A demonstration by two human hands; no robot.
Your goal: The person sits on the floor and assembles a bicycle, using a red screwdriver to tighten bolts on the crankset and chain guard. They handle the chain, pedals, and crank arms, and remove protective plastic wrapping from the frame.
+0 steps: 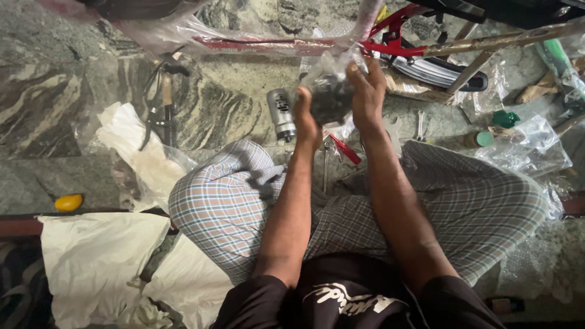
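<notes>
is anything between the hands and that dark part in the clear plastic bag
Only the clear plastic bag itself: it wraps the dark part, so the left hand and right hand grip it through the film.

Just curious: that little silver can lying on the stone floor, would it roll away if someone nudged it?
Probably: the silver can lies on its side on smooth stone floor. Its metal-looking body seems stiff and perhaps slippery. The left hand is close enough to bump it.
</notes>
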